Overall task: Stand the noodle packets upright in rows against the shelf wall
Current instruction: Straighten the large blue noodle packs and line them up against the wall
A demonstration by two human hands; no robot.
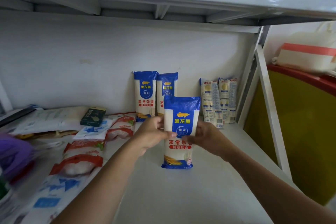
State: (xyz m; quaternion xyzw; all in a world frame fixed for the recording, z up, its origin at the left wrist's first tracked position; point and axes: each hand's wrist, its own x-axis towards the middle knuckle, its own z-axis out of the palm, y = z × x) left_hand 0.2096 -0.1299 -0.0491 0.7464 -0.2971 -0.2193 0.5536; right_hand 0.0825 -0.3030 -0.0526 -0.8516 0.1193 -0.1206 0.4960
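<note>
Red-and-white bags (81, 162) and a dark green box (93, 116) are lying at the left of the shelf (200, 196). Two blue packets (145, 94) and two pale packets (209, 100) are standing against the back wall (91, 60), behind the noodle packet (181, 114). The left hand (151, 136) and right hand (205, 138) are gripping its sides with curled fingers, mid-shelf, its long axis vertical, blue top up, label facing the camera.

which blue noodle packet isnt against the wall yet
The front packet, held between left hand and right hand; the two rear packets stand at the wall.
</note>
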